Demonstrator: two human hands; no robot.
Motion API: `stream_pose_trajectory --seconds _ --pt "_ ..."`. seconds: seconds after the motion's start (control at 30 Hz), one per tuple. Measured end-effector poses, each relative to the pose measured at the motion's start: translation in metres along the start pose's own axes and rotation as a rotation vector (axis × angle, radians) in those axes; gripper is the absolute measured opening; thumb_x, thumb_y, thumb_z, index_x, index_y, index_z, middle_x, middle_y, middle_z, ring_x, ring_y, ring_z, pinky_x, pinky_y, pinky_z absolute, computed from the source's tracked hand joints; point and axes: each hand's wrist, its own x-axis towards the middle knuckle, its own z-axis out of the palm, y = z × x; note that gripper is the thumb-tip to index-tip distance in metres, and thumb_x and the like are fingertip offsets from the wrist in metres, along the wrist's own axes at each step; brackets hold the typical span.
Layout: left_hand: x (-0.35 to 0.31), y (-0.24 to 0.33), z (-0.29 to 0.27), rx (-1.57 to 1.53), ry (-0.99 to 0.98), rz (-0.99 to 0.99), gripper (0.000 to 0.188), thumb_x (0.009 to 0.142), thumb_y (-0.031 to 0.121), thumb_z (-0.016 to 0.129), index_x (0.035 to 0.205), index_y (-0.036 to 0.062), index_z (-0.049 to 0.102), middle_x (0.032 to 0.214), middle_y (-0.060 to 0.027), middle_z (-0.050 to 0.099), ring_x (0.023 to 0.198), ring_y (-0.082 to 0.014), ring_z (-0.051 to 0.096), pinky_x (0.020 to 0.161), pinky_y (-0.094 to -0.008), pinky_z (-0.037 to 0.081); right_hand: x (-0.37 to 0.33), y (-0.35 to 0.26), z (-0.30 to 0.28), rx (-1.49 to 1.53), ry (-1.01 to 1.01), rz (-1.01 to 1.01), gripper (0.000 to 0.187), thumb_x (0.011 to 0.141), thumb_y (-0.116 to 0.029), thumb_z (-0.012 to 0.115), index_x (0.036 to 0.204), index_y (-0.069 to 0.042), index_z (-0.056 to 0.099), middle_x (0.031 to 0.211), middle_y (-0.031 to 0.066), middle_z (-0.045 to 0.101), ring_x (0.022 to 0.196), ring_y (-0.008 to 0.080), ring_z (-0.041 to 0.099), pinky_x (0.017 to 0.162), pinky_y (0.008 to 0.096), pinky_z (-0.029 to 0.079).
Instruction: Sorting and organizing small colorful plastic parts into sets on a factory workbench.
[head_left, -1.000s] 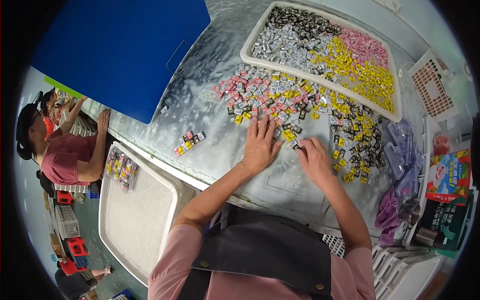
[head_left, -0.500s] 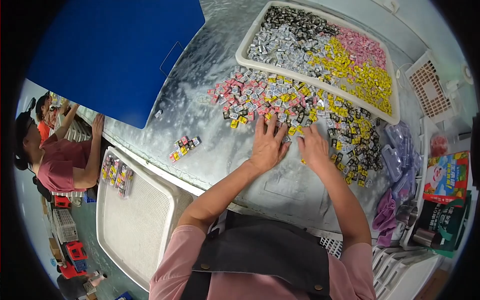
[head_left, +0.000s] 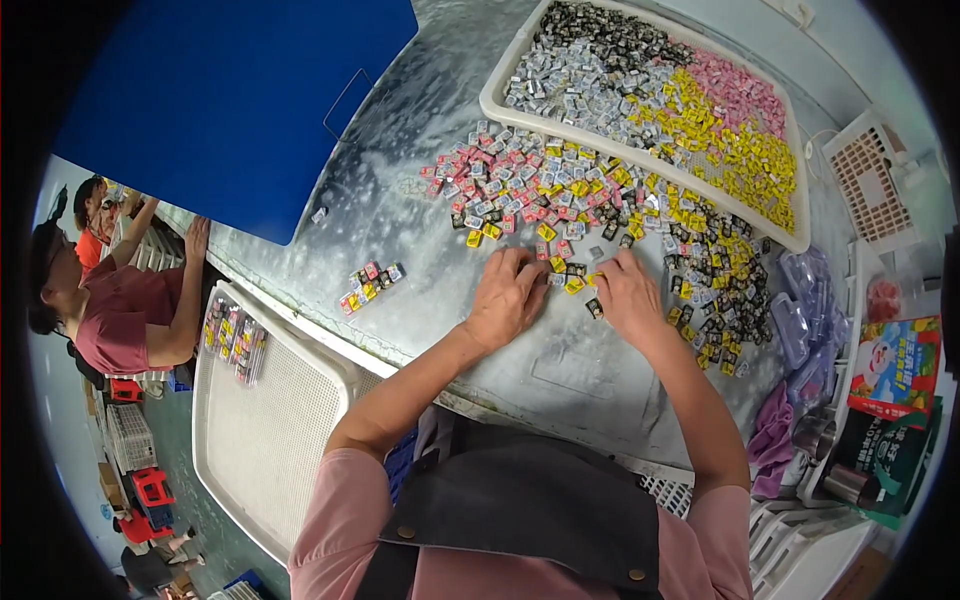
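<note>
- My left hand and right hand, fingers spread flat, now sit together on the loose wrapped candies on the grey table.
- A second ago they were apart; a few candies lie gathered between them.

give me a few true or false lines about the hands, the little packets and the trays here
1. Both hands rest palm down among the loose packets on the table. True: left hand, right hand.
2. The white tray at the top holds only yellow packets. False: it holds black, silver, yellow and pink ones.
3. A small separate cluster of packets lies to the left of the left hand. True.
4. The mesh tray at lower left is heaped full. False: only a small bunch sits at its far end.
</note>
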Motion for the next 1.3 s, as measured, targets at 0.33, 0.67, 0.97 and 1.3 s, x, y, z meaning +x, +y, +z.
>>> stream_pose_trajectory --seconds 0.33,0.67,0.97,1.3 --pt "0.017 0.010 0.032 0.089 0.061 -0.038 0.029 0.081 0.016 0.071 0.107 0.0037 0.064 0.099 -0.0164 0.059 0.093 -0.0335 0.055 0.083 -0.0447 0.042 -0.003 -0.007 0.009 0.078 0.134 0.124 0.031 0.089 -0.015 0.069 0.117 -0.002 0.063 0.104 0.0184 0.063 0.092 0.0426 0.065 0.078 0.0483 0.052" --pt "0.010 0.012 0.025 0.071 0.020 -0.019 0.027 0.080 0.016 0.075 0.101 0.0053 0.063 0.098 -0.0130 0.059 0.093 -0.0327 0.055 0.084 -0.0441 0.040 -0.016 -0.024 -0.001 0.217 -0.014 0.106 0.035 0.086 -0.023 0.074 0.113 -0.003 0.064 0.106 0.0186 0.063 0.096 0.0384 0.064 0.085 0.0474 0.052" --pt "0.001 0.017 -0.005 0.087 -0.001 -0.038 0.036 0.080 0.017 0.077 0.111 0.0024 0.064 0.101 -0.0141 0.058 0.096 -0.0347 0.055 0.087 -0.0461 0.042 -0.018 0.007 -0.010 -0.016 0.147 0.043 0.031 0.089 -0.023 0.073 0.112 -0.003 0.065 0.106 0.0155 0.060 0.104 0.0365 0.058 0.086 0.0460 0.050" --pt "0.008 0.008 -0.004 0.051 -0.066 0.042 0.039 0.080 0.004 0.070 0.119 0.0038 0.064 0.111 -0.0137 0.059 0.103 -0.0351 0.054 0.090 -0.0442 0.044 0.007 -0.006 0.003 0.066 0.172 -0.005 0.023 0.090 -0.020 0.069 0.109 -0.007 0.068 0.101 0.0149 0.058 0.101 0.0354 0.059 0.085 0.0471 0.050"
